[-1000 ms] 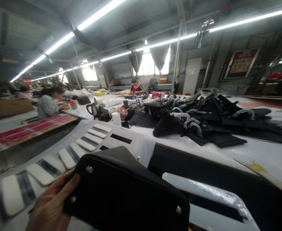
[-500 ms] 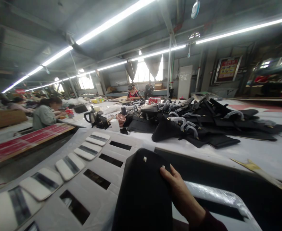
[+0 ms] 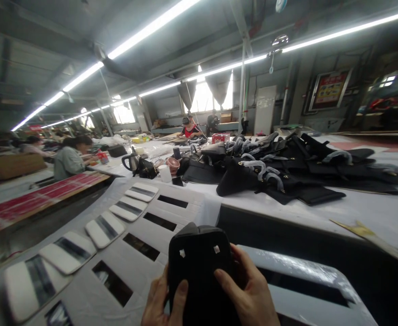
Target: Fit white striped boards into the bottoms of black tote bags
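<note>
Upright in front of me is a black bag piece with rounded top corners and two small pale tabs near its upper edge. My left hand grips its left side, thumb lying on the face toward me. On the other side, my right hand holds the right edge, with its thumb pressed on the same face and its fingers wrapped behind. The bottom of the piece runs out of view. Behind it lies a pale board with dark rectangular slots.
Rounded white pads with dark bands line the left. Black bags with wrapped handles are heaped on the white table ahead. A kettle and pink fan stand beside them. A person sits at the left.
My left hand has come into view and taken hold of the bag piece's left side. The piece has moved lower, and its two tabs now show fully. My right hand has shifted lower along its edge.
</note>
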A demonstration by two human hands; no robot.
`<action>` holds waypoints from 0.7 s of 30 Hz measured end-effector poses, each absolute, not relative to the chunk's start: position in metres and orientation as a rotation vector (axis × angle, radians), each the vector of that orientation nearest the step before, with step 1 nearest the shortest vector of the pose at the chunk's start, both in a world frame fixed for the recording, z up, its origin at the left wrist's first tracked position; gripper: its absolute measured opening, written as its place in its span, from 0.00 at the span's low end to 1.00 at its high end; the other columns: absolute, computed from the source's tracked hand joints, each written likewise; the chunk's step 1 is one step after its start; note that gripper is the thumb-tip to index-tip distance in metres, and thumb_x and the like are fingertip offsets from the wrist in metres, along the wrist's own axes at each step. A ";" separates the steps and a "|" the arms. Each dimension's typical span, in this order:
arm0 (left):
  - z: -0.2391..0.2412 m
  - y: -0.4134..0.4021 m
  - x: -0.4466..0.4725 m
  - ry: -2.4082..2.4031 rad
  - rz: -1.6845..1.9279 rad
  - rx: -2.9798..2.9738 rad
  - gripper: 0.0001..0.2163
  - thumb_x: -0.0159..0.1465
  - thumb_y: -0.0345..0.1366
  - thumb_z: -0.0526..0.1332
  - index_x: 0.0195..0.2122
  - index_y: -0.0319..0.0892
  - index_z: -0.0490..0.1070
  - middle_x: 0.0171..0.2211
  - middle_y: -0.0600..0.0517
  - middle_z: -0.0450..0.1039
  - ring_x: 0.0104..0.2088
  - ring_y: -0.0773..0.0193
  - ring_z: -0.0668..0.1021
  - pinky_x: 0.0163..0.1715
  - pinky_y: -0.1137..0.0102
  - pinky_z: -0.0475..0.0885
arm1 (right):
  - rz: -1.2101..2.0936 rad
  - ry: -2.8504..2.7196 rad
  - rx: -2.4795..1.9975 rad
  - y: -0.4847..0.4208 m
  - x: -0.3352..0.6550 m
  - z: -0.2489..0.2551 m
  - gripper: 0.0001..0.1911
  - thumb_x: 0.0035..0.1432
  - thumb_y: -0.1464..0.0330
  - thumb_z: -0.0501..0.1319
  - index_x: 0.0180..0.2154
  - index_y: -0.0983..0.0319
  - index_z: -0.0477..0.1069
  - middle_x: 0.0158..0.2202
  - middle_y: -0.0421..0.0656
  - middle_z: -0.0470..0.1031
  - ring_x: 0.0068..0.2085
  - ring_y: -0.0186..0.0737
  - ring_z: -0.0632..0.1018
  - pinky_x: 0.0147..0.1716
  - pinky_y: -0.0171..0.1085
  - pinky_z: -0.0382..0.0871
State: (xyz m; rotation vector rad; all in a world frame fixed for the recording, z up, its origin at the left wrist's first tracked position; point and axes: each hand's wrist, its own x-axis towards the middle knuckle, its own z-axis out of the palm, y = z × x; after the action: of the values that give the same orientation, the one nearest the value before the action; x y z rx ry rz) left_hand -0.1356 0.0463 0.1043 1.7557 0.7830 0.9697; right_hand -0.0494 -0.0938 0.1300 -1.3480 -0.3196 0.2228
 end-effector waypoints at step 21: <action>0.084 0.072 -0.118 0.815 0.616 1.381 0.28 0.54 0.55 0.69 0.50 0.42 0.77 0.44 0.48 0.80 0.46 0.48 0.80 0.42 0.64 0.78 | 0.089 -0.304 -1.498 -0.084 -0.042 0.118 0.20 0.60 0.52 0.62 0.37 0.62 0.79 0.34 0.45 0.80 0.34 0.43 0.79 0.32 0.32 0.71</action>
State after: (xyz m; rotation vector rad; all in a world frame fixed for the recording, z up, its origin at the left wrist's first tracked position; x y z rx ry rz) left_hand -0.1177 0.0719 0.0842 1.3808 0.8148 0.6165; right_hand -0.0419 -0.0842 0.1180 -1.4979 -0.3039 0.0891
